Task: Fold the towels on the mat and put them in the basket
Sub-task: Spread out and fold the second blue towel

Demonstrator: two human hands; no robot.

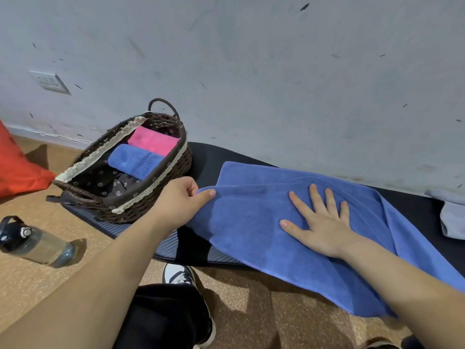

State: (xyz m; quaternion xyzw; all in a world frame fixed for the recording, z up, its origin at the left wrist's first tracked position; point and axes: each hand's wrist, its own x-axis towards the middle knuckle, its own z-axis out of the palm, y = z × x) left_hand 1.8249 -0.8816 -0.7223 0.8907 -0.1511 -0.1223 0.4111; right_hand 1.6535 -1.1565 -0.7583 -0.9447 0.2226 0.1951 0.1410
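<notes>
A large blue towel (254, 222) lies spread over the dark mat (206, 157), its near edge hanging past the mat onto the floor. My left hand (181, 200) pinches the towel's left edge between thumb and fingers. My right hand (319, 222) rests flat on the towel's middle with fingers apart. To the left, a dark wicker basket (161, 187) with a lace-trimmed lining stands on the mat's left end. Inside it lie a folded pink towel (153, 142) and a folded blue towel (136, 159).
A pale grey cloth (450, 217) sits at the mat's right end. A clear water bottle (37, 243) lies on the cork floor at left, and a red bag (15, 165) beyond it. My shoe (178, 275) and dark trouser leg are below. The wall stands just behind the mat.
</notes>
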